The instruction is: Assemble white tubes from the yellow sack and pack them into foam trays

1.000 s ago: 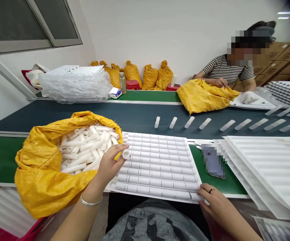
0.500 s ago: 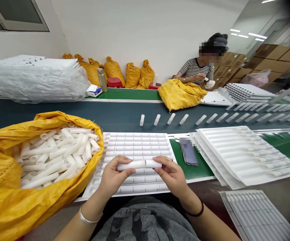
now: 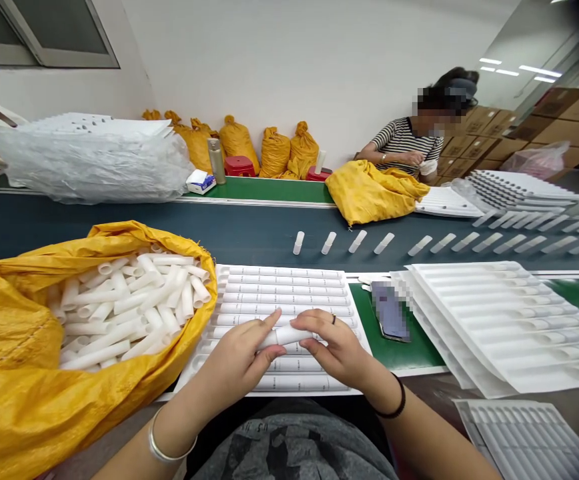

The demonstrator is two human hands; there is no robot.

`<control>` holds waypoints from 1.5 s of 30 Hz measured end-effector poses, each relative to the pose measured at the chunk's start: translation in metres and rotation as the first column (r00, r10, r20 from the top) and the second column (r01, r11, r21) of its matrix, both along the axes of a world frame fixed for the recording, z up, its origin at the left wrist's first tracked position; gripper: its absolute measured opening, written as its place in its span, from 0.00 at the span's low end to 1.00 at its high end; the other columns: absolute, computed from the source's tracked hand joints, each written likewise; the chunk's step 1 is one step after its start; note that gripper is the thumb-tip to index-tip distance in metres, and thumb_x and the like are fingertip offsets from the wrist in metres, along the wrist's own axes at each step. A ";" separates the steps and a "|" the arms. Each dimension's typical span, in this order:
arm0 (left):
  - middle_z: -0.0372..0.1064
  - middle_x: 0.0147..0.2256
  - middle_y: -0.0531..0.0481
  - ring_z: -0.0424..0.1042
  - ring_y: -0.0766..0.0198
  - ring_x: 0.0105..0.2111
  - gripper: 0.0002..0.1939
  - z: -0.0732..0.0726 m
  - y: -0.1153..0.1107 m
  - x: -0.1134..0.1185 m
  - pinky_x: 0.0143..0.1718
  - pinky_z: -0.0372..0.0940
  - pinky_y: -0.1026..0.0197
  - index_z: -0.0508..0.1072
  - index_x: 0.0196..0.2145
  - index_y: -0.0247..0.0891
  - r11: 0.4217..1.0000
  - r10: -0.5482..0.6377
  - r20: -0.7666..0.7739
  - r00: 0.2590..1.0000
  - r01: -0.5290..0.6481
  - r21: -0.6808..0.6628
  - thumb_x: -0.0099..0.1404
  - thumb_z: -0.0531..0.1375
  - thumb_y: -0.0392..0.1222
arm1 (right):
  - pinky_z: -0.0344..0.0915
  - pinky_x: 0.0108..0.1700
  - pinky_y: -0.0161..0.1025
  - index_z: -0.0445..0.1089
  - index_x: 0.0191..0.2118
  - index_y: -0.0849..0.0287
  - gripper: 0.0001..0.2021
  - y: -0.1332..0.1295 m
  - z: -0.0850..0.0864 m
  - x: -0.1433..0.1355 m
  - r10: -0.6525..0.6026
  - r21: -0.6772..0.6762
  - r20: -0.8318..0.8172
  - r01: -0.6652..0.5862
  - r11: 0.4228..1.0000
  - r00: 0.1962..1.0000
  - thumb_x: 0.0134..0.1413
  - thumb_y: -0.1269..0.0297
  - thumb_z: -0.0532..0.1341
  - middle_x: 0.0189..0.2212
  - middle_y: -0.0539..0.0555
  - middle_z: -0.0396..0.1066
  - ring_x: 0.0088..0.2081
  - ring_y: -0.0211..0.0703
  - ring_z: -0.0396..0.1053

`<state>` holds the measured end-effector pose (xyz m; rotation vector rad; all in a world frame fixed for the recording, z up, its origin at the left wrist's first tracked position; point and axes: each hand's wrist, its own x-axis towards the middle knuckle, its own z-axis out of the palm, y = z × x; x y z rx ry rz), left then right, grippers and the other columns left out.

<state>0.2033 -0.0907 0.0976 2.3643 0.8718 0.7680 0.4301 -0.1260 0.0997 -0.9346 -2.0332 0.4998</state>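
A white tube (image 3: 285,335) is held level between my two hands, over a tray (image 3: 312,383) filled with rows of printed white tubes. My left hand (image 3: 243,353) has thumb and fingers around the tube's left end and covers part of it. On the right end, my right hand (image 3: 330,343) pinches the tube between thumb and fingers. Left of the tray, loose white tubes (image 3: 142,293) fill an open yellow sack (image 3: 14,373).
Short tubes (image 3: 357,241) lie in a row on the dark belt (image 3: 249,227). A phone (image 3: 390,312) rests right of the tray, beside stacked white trays (image 3: 474,320). Across the belt, a person (image 3: 409,143) sits behind a yellow sack (image 3: 374,193).
My left hand has moved inward along the tube, its fingers now straighter. The visible part of the tube is shorter. The view has shifted, so the scene appears further right.
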 end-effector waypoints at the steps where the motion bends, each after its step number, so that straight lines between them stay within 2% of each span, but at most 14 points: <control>1: 0.74 0.43 0.45 0.73 0.59 0.40 0.27 -0.001 0.000 -0.001 0.41 0.67 0.61 0.56 0.63 0.41 1.000 -0.003 0.004 1.000 0.003 -0.017 0.68 0.54 0.46 | 0.68 0.48 0.41 0.64 0.54 0.56 0.16 0.001 -0.001 -0.002 0.010 0.003 -0.006 -0.010 1.000 1.000 0.61 0.71 0.55 0.43 0.58 0.70 0.46 0.43 0.68; 6: 0.72 0.48 0.45 0.73 0.56 0.44 0.34 -0.019 -0.004 -0.013 0.42 0.68 0.58 0.46 0.66 0.44 0.988 0.043 -0.096 0.994 -0.056 -0.142 0.67 0.55 0.47 | 0.67 0.45 0.39 0.64 0.53 0.57 0.14 0.021 -0.022 -0.014 0.067 -0.032 0.248 -0.061 0.998 0.967 0.62 0.65 0.56 0.41 0.57 0.72 0.43 0.43 0.69; 9: 0.63 0.57 0.39 0.67 0.50 0.53 0.40 -0.034 0.003 -0.027 0.49 0.66 0.52 0.42 0.67 0.40 0.988 0.090 -0.191 0.978 -0.112 -0.110 0.64 0.58 0.51 | 0.65 0.43 0.42 0.70 0.43 0.59 0.09 0.065 -0.040 -0.019 -0.064 -0.059 0.537 0.114 0.992 0.841 0.58 0.66 0.58 0.37 0.58 0.72 0.40 0.48 0.68; 11: 0.58 0.60 0.37 0.60 0.47 0.58 0.39 -0.039 0.017 -0.044 0.55 0.61 0.47 0.46 0.66 0.37 0.970 0.235 -0.225 0.945 -0.243 -0.005 0.63 0.57 0.53 | 0.64 0.41 0.42 0.70 0.40 0.62 0.07 0.109 -0.047 -0.018 -0.181 -0.078 0.599 0.282 0.956 0.780 0.55 0.68 0.58 0.35 0.59 0.70 0.38 0.48 0.67; 13: 0.58 0.58 0.34 0.59 0.45 0.58 0.34 -0.041 0.040 -0.067 0.56 0.58 0.44 0.52 0.63 0.33 0.878 0.478 -0.227 0.848 -0.463 0.119 0.65 0.53 0.53 | 0.63 0.41 0.41 0.67 0.45 0.65 0.11 0.157 -0.050 -0.013 -0.278 -0.097 0.608 0.417 0.904 0.744 0.57 0.68 0.56 0.37 0.60 0.70 0.39 0.47 0.67; 15: 0.62 0.54 0.31 0.61 0.42 0.55 0.31 -0.041 0.068 -0.092 0.55 0.59 0.41 0.58 0.60 0.29 0.718 0.696 -0.234 0.679 -0.659 0.224 0.65 0.51 0.51 | 0.65 0.41 0.42 0.64 0.50 0.66 0.14 0.201 -0.051 -0.007 -0.345 -0.129 0.631 0.532 0.837 0.695 0.62 0.67 0.53 0.40 0.61 0.69 0.40 0.46 0.68; 17: 0.65 0.51 0.31 0.63 0.39 0.53 0.27 -0.044 0.095 -0.113 0.52 0.61 0.40 0.64 0.55 0.29 0.597 0.799 -0.291 0.527 -0.751 0.281 0.63 0.52 0.48 | 0.67 0.41 0.43 0.64 0.50 0.65 0.14 0.235 -0.054 -0.001 -0.352 -0.184 0.673 0.609 0.771 0.650 0.64 0.63 0.53 0.42 0.58 0.69 0.40 0.44 0.69; 20: 0.69 0.44 0.31 0.68 0.40 0.47 0.23 -0.053 0.124 -0.132 0.49 0.63 0.42 0.70 0.49 0.29 0.619 0.755 -0.452 0.476 -0.745 0.249 0.61 0.53 0.46 | 0.70 0.42 0.45 0.66 0.49 0.62 0.15 0.261 -0.062 0.008 -0.297 -0.266 0.735 0.661 0.702 0.610 0.61 0.59 0.58 0.45 0.56 0.68 0.42 0.42 0.70; 24: 0.71 0.43 0.33 0.69 0.41 0.45 0.22 -0.056 0.127 -0.135 0.49 0.63 0.42 0.73 0.45 0.28 0.677 0.706 -0.463 0.536 -0.703 0.218 0.61 0.52 0.47 | 0.70 0.44 0.46 0.66 0.50 0.63 0.16 0.251 -0.065 0.037 -0.286 -0.260 0.795 0.725 0.637 0.536 0.61 0.59 0.58 0.46 0.57 0.68 0.43 0.44 0.70; 28: 0.72 0.45 0.43 0.68 0.50 0.48 0.19 -0.038 0.102 -0.112 0.51 0.63 0.50 0.74 0.45 0.37 0.716 0.695 -0.130 0.707 -0.664 0.214 0.63 0.53 0.50 | 0.68 0.46 0.47 0.68 0.46 0.65 0.14 0.207 -0.063 0.091 -0.311 -0.169 0.846 0.770 0.616 0.434 0.61 0.60 0.59 0.44 0.58 0.70 0.44 0.45 0.70; 33: 0.73 0.44 0.49 0.70 0.57 0.47 0.14 -0.017 0.080 -0.062 0.52 0.63 0.54 0.75 0.44 0.42 0.863 0.474 0.207 0.856 -0.498 0.081 0.62 0.60 0.47 | 0.63 0.50 0.41 0.76 0.36 0.66 0.07 0.164 -0.069 0.141 -0.193 -0.192 0.848 0.626 0.756 0.493 0.53 0.75 0.60 0.41 0.63 0.73 0.44 0.48 0.71; 37: 0.72 0.45 0.47 0.69 0.57 0.48 0.15 -0.018 0.070 -0.034 0.53 0.62 0.54 0.73 0.45 0.41 0.903 0.422 0.413 0.807 -0.332 -0.273 0.60 0.63 0.47 | 0.61 0.51 0.40 0.75 0.42 0.64 0.12 0.154 -0.074 0.151 -0.208 -0.150 0.828 0.563 0.813 0.521 0.52 0.74 0.60 0.46 0.62 0.71 0.46 0.49 0.69; 42: 0.69 0.32 0.51 0.72 0.62 0.33 0.19 -0.026 0.057 -0.018 0.36 0.68 0.57 0.62 0.47 0.42 0.783 0.444 0.641 0.626 0.077 -0.617 0.66 0.52 0.58 | 0.63 0.48 0.38 0.75 0.42 0.63 0.13 0.155 -0.075 0.151 -0.245 -0.128 0.811 0.571 0.811 0.531 0.48 0.74 0.62 0.43 0.61 0.73 0.44 0.49 0.71; 45: 0.62 0.28 0.56 0.63 0.70 0.21 0.21 -0.030 0.050 -0.020 0.23 0.63 0.64 0.57 0.50 0.42 0.745 0.472 0.543 0.695 0.015 -0.667 0.67 0.50 0.58 | 0.64 0.44 0.39 0.74 0.40 0.66 0.12 0.151 -0.063 0.140 -0.308 -0.095 0.776 0.584 0.807 0.551 0.47 0.74 0.62 0.38 0.63 0.73 0.40 0.50 0.71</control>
